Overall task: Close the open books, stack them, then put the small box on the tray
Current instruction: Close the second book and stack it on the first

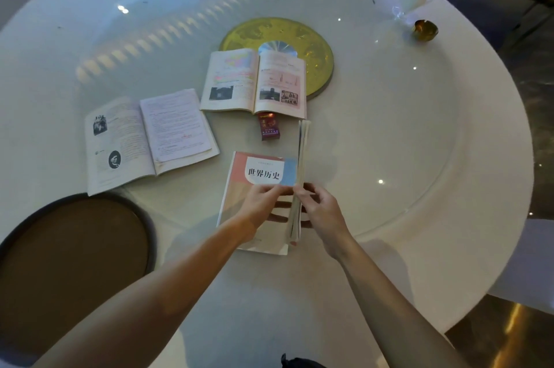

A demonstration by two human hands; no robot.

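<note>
Both hands (263,205) (320,208) pinch pink-covered book (257,176) — pages upright.

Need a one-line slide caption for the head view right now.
Both hands, left and right, fold the history book shut; two open books, red box and tray wait.

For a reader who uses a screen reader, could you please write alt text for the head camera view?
Both hands, left hand and right hand, fold shut a book with a pink cover, its pages standing on edge, on a round white table. Beyond it lie two open books and a small red box; an empty dark round tray sits at the near left.
</note>
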